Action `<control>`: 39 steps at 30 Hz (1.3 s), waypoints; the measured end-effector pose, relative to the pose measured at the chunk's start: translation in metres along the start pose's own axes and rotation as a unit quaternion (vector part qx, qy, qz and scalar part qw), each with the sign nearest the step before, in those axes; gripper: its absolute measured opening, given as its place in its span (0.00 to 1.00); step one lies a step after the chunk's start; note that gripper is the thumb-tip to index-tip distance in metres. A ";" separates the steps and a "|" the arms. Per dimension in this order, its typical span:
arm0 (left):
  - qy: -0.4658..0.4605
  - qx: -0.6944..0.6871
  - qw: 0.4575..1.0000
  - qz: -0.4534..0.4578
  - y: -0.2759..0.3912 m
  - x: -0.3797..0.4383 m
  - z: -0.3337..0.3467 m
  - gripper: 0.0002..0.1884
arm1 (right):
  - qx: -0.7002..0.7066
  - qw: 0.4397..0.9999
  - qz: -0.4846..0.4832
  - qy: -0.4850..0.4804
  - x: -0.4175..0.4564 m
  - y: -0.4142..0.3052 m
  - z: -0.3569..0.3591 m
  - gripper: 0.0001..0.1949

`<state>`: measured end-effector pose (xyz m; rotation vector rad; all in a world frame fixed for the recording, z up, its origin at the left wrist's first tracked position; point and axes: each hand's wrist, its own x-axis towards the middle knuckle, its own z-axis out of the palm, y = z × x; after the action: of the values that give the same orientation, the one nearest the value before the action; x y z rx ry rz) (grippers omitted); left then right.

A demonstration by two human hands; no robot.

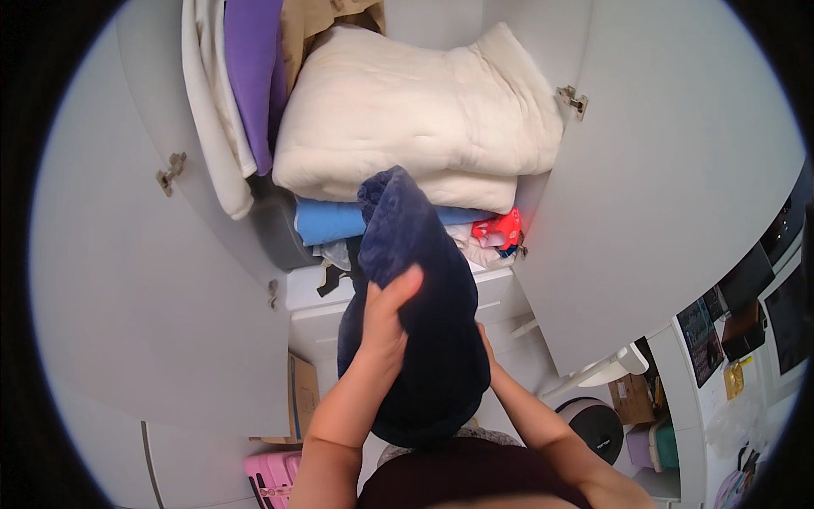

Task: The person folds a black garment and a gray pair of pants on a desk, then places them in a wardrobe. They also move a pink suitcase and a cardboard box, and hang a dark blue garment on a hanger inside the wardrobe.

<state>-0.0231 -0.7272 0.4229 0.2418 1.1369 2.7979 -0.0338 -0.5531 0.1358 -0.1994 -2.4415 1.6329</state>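
A bundle of dark blue plush fabric hangs in front of my body, its upper end raised toward the open wardrobe. My left hand grips the bundle's left side, thumb on top. My right hand is at its right edge, mostly hidden behind the cloth, so its fingers cannot be made out. Beyond the bundle, a thick folded cream quilt lies on a folded blue textile. Red packaging sits at the right of that stack.
Wardrobe doors stand open at left and right. White and purple garments hang at the upper left. Below are a pink suitcase, a cardboard box and a round black device. A cluttered desk is at right.
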 end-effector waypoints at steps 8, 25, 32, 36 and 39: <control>-0.197 -0.083 0.977 -0.012 0.003 -0.067 -0.069 0.37 | -0.074 0.968 -0.230 0.075 0.046 -0.069 -0.038 0.36; -0.578 0.100 0.785 -0.200 0.001 -0.104 -0.058 0.24 | -0.169 0.936 -0.142 -0.275 0.048 -0.066 -0.055 0.13; -0.155 0.394 0.889 -0.172 0.033 -0.160 -0.071 0.21 | 0.091 0.880 0.372 -0.282 0.022 0.073 -0.099 0.19; 0.115 0.302 0.944 -0.063 0.031 -0.145 -0.077 0.22 | 0.608 0.707 0.360 -0.042 -0.008 0.048 -0.106 0.24; 0.113 0.020 0.983 0.145 0.012 -0.112 -0.102 0.28 | 0.645 0.676 0.357 -0.017 -0.012 0.092 -0.106 0.22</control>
<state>0.0672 -0.8238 0.3472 0.1014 1.3027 3.1247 0.0031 -0.4251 0.0894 -0.8981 -0.6033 3.1645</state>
